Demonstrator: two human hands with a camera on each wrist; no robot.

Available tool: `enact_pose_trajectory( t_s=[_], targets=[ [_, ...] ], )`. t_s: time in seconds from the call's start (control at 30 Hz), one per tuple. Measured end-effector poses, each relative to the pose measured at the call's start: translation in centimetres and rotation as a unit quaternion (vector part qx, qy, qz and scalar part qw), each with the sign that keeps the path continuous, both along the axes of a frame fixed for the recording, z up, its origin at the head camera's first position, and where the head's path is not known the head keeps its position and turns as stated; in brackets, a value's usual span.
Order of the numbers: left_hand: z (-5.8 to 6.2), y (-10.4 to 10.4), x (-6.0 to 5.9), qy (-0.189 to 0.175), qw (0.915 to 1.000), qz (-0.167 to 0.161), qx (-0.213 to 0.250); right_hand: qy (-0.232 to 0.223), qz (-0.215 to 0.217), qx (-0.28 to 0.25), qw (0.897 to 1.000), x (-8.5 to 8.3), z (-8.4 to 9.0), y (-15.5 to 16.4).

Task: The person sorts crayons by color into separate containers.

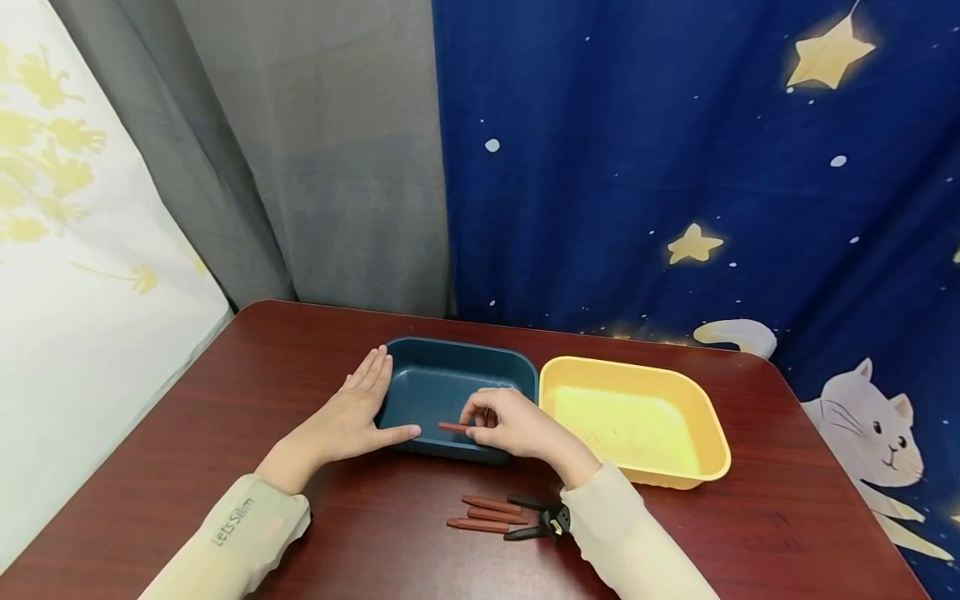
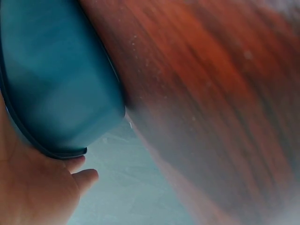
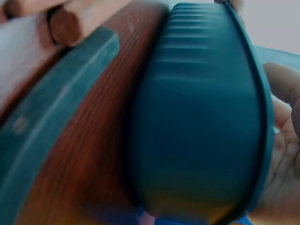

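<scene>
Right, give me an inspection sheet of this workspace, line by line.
Surface: dark red wooden table, glossy, bare at the left.
Job's things: dark teal plastic tray; thin reddish-brown stick held over its near edge.
Clutter: empty yellow plastic tray beside the teal one; three more reddish-brown sticks and black-handled pliers near the right sleeve.
Hands: left hand lies flat against the teal tray's left side; right hand pinches the stick.
Cables: nothing seen.
Surroundings: grey curtain, blue star-and-cat curtain, white floral fabric at left.
</scene>
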State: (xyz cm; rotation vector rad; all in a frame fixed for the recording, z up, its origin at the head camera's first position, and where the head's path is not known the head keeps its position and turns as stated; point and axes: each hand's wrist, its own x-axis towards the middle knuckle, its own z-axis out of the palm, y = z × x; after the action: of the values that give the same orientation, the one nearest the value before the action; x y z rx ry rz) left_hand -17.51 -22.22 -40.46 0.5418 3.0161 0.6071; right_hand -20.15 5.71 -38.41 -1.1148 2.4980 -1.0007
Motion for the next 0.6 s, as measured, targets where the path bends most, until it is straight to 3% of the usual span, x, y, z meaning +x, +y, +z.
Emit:
enact_pose_trajectory(
  t_s=[0.6],
  targets=[
    [-0.3,-0.1,-0.1,0.006,1.0,0.0,-0.006,-0.006,-0.052,0.053,0.997,-2.2,-1.5,-2.5]
  ],
)
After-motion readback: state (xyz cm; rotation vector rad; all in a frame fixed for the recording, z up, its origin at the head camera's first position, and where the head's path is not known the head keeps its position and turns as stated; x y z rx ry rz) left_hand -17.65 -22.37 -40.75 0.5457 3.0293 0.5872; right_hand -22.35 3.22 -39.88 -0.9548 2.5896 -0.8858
